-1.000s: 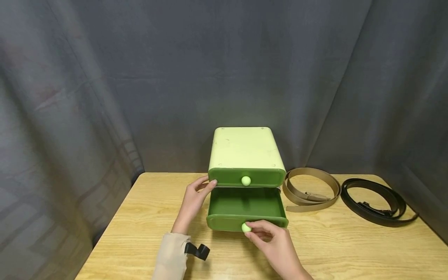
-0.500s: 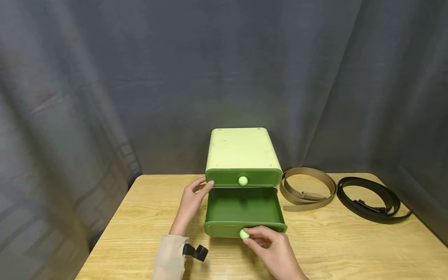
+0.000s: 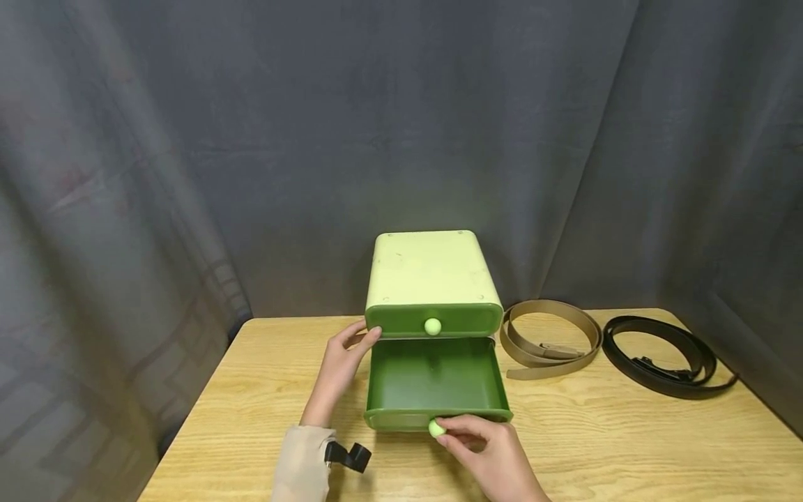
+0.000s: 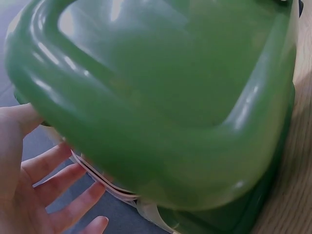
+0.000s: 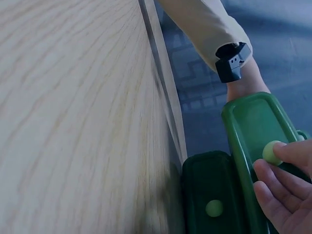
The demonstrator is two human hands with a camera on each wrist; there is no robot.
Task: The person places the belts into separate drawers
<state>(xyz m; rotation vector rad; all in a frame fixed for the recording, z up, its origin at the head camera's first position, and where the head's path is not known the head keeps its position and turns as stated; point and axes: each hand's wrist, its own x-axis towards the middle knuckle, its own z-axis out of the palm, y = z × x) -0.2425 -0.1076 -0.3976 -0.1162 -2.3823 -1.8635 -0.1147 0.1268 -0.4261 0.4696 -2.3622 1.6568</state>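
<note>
A small two-drawer cabinet (image 3: 433, 268) with a pale green shell stands on the table. Its lower drawer (image 3: 401, 420) is pulled well out and shows a bare green inside. My right hand (image 3: 486, 450) pinches that drawer's round, light green knob (image 3: 437, 428) between thumb and fingers, as the right wrist view also shows at the knob (image 5: 271, 152). The upper drawer (image 3: 401, 321) is closed. Against the cabinet's left side rest the fairly straight fingers of my left hand (image 3: 339, 362), its thumb at the upper drawer's front edge. In the left wrist view the lower drawer's front (image 4: 146, 97) hides much of the cabinet.
To the cabinet's right lies a coiled tan belt (image 3: 521, 345), and beyond it a coiled black belt (image 3: 646, 376). Both are on the wooden table (image 3: 263, 390). A grey curtain (image 3: 401, 139) hangs behind and along the sides.
My right hand has drawn the lower drawer farther out toward me by its knob. The left hand keeps its place on the cabinet. The head view has shifted slightly.
</note>
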